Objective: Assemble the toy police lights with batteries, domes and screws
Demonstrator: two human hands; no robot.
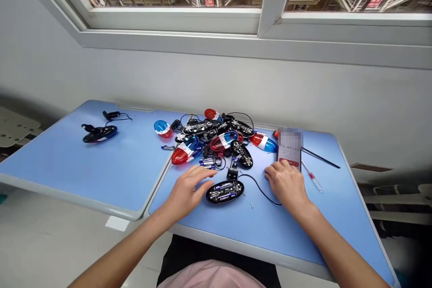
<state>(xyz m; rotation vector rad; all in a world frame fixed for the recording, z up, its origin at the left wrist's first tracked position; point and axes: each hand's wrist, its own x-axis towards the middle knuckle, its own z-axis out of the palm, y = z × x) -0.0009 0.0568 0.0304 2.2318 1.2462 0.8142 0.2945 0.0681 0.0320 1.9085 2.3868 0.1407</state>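
My left hand [189, 191] hovers over the blue table with thumb and fingers apart, holding nothing. Just right of its thumb lies an oval black bike-light base [225, 192], its inner side up with batteries in it. A black clamp and a thin cable [259, 185] are attached to it; the cable runs toward my right hand. My right hand [289, 184] rests over the lower end of a phone [289, 146] showing a running time. Its fingers are slightly bent and apart, partly hidden, with no held thing visible. Small screws [251, 205] lie near the base.
Behind is a pile of red-and-blue light covers [184, 150], black bases [242, 154] and loose batteries [206, 162]. A screwdriver [312, 175] and a black rod [320, 157] lie right of the phone. Another light unit [100, 134] sits on the left table [111, 175].
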